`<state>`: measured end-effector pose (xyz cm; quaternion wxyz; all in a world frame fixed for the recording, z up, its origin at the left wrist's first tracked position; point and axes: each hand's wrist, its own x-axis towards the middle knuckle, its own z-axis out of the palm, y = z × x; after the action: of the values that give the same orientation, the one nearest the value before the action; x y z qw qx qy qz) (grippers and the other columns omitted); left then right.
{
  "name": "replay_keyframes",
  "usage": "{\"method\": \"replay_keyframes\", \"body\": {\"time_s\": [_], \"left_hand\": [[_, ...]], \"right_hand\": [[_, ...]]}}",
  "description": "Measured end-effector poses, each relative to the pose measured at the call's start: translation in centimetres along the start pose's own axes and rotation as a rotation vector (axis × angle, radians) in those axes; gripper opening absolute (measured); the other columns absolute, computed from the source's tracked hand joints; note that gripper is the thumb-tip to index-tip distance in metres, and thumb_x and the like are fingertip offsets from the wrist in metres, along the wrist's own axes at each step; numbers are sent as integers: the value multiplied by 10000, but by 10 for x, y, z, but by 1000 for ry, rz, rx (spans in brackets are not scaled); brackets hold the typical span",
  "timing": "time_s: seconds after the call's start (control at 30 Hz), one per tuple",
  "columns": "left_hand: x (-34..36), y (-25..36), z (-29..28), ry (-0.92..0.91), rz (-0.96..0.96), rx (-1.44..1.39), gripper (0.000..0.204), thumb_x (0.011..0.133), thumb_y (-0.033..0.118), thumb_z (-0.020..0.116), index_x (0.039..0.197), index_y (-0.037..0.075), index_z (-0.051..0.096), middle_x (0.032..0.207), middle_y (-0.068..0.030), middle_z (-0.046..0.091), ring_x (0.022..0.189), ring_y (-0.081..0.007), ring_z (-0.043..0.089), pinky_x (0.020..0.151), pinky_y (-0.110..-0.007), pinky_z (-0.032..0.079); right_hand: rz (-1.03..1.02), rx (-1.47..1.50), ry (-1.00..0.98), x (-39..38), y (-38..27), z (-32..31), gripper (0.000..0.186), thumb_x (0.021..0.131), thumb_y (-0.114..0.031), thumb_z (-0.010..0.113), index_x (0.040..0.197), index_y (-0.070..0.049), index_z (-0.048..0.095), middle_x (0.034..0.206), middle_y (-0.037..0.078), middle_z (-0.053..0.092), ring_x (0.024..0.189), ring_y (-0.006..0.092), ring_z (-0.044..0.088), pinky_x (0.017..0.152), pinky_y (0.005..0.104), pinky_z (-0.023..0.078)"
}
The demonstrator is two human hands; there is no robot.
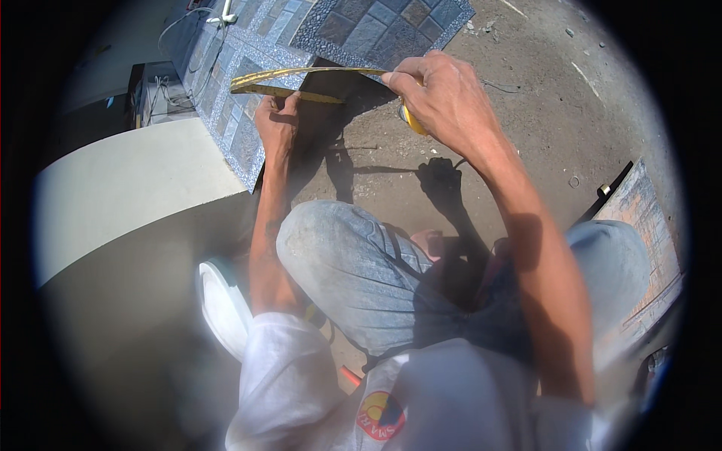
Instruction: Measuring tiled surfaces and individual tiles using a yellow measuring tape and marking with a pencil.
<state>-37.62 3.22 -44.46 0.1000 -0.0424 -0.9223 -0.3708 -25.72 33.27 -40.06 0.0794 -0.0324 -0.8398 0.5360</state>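
Note:
A yellow tape measure blade (pixel 304 71) stretches between my two hands and doubles back in a sharp bend at its left end. My left hand (pixel 277 124) pinches the lower, returning length of the blade, close to the edge of the patterned tiles. My right hand (pixel 444 94) is higher and to the right, with its fingers closed around the tape measure. Part of the yellow tape case (pixel 411 121) shows below that hand; the palm hides the remainder. Behind the blade lies a large tile (pixel 383 28) with a blue-grey stone pattern.
A tiled surface (pixel 244 124) runs along the left, next to a pale ledge (pixel 143 177). A white pipe (pixel 225 13) and thin cables are at the top left. Bare, dusty ground (pixel 541 83) spreads to the right. A worn board (pixel 639 240) leans beside my right knee.

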Motion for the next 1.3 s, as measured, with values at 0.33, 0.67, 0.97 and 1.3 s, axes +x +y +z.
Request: {"method": "replay_keyframes", "body": {"time_s": [0.33,0.67,0.97,1.3], "left_hand": [[6,-16,-5,-26,-57,-59,247,848,135,747,973,-67,680,818,-58,700,685,-95,561,651,-263,442],[18,-21,-5,-89,-109,-37,264,856,154,755,973,-77,705,841,-68,721,732,-106,593,709,-266,464],[19,-5,0,-110,-177,-39,264,862,138,745,1017,-74,714,895,-73,726,780,-102,607,750,-248,470],[25,4,6,-114,-230,-14,280,861,150,750,1015,-81,715,861,-59,713,755,-96,586,726,-240,455]], "right_hand": [[-76,4,87,-1,0,13,300,887,-236,592,857,24,737,832,248,680,824,410,663,792,497,518],[-82,26,136,1,1,21,294,875,-230,579,854,20,732,897,253,681,886,428,647,820,511,507],[-92,28,140,4,5,27,280,859,-215,589,805,19,735,820,267,675,820,427,658,824,494,517],[-97,-18,91,1,4,13,336,896,-272,578,907,22,741,799,227,694,774,374,686,770,445,532]]}}
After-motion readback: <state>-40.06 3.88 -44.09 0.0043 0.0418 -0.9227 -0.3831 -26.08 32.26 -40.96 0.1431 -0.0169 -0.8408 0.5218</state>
